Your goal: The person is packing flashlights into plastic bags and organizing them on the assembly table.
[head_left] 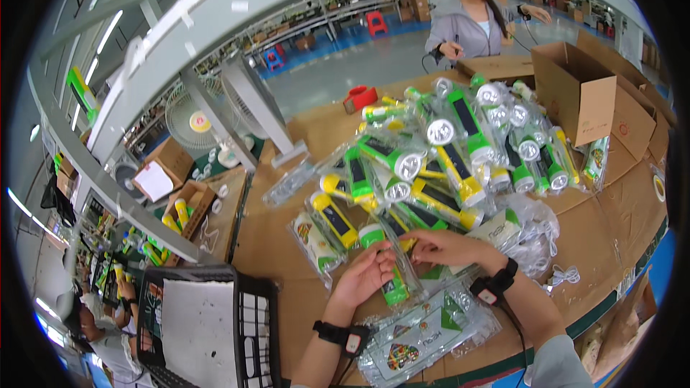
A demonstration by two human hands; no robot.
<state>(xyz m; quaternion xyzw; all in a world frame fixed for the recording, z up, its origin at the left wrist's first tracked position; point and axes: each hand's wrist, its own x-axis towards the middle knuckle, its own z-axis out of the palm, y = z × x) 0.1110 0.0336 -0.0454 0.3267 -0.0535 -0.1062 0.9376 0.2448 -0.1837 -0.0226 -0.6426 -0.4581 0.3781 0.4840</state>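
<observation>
My left hand [363, 277] and my right hand [445, 246] hold a green and black flashlight [394, 289] in a clear plastic bag [402, 259] between them, low over the brown table [277, 233]. My left fingers grip the flashlight's side; my right fingers pinch the bag's upper end. Beyond my hands lies a big heap of bagged green and yellow flashlights [445, 151]. A stack of flat printed plastic bags [420, 330] lies just under my wrists. Both wrists wear black bands.
A black crate [251, 330] holding white paper sits at the lower left. An open cardboard box [589, 97] stands at the right. A person in a grey top [467, 21] works across the table. A red tape dispenser [359, 97] and a desk fan [190, 122] stand farther back.
</observation>
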